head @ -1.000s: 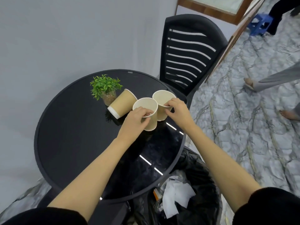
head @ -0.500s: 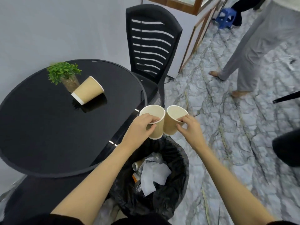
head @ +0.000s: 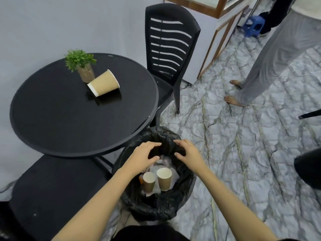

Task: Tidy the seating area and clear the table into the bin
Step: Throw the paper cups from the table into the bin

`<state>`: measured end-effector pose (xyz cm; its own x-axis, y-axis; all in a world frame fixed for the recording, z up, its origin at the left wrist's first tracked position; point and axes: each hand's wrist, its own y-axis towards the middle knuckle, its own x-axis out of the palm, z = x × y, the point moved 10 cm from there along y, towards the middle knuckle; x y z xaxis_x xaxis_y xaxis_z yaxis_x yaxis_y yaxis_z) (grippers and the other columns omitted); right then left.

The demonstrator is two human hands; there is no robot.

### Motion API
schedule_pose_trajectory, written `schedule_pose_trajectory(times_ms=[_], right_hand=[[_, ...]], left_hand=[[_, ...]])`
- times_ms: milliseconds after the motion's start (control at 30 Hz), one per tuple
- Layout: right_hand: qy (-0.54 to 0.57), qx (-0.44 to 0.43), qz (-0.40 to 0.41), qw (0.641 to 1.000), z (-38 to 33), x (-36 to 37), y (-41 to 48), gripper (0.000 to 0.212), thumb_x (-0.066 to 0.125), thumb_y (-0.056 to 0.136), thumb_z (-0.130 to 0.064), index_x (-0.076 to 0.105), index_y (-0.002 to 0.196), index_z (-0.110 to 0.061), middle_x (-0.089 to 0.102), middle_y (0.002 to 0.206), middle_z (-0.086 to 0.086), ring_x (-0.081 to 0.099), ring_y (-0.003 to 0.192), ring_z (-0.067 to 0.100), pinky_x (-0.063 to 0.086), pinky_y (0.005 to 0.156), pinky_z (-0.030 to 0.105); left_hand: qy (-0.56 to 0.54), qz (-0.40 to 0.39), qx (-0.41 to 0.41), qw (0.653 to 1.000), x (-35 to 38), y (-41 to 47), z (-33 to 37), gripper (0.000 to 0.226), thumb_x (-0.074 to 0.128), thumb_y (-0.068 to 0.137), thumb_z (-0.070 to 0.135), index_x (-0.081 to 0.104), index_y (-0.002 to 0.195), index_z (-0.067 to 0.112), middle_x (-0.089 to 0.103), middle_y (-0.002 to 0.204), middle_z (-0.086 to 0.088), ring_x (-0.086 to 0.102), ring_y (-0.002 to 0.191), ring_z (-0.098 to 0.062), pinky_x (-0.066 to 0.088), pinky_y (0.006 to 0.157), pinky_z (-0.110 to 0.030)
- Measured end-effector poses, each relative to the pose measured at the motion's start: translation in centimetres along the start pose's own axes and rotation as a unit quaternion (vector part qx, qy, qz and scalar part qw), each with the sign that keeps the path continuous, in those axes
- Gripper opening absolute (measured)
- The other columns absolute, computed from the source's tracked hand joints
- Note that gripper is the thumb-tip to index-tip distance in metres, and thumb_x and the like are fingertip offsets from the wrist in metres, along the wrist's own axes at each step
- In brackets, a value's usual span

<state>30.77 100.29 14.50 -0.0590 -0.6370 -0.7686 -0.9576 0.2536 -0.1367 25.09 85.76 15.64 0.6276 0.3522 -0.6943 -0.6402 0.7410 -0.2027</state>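
Both hands hover over the black-lined bin [head: 180,193], left hand [head: 141,158] and right hand [head: 189,153] with fingers spread, holding nothing. Two paper cups [head: 157,179] sit upright inside. A third cup [head: 104,83] lies tipped on the round table [head: 52,119].

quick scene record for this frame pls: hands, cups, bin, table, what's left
left hand: open, empty, over the bin
right hand: open, empty, over the bin
bin: black liner, on the floor beside the table
cups in bin: two, upright on white paper rubbish
table: round, black
cup on table: one, on its side, next to the plant
plant: small, upright
left to clear: the cup on table
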Motion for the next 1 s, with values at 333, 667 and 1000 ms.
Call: schedule_pose_trajectory(times_ms=[333,667,1000], right_hand=[[0.055,-0.053,0.008,0.997,-5.6,0.1,4.8,0.044,0.064,0.085,-0.013,0.052,0.128,-0.014,0.055,0.121,0.005,0.054,0.116,0.014,0.041,0.101,0.024],[0.062,-0.098,0.021,0.993,-12.6,0.6,14.5,0.045,0.064,0.085,-0.015,0.051,0.129,-0.015,0.056,0.12,0.005,0.051,0.113,0.012,0.039,0.101,0.025],[0.114,-0.091,0.021,0.989,-16.4,3.7,21.5,0.046,0.065,0.084,-0.015,0.05,0.128,-0.016,0.057,0.121,0.0,0.049,0.106,0.004,0.033,0.086,-0.003]], left_hand=[[-0.012,0.076,-0.039,0.996,-6.0,-0.9,-4.9,0.041,0.054,0.09,0.026,0.046,0.13,0.026,0.051,0.133,0.004,0.045,0.122,-0.014,0.038,0.106,-0.035],[0.023,0.155,-0.112,0.981,-14.0,1.3,-12.8,0.054,0.054,0.09,0.024,0.035,0.14,0.021,0.038,0.148,-0.002,0.031,0.137,-0.021,0.027,0.113,-0.038],[0.082,0.213,-0.143,0.963,-15.9,2.1,-18.4,0.055,0.051,0.092,0.028,0.032,0.142,0.014,0.028,0.154,-0.004,0.018,0.145,-0.021,0.021,0.117,-0.038]])
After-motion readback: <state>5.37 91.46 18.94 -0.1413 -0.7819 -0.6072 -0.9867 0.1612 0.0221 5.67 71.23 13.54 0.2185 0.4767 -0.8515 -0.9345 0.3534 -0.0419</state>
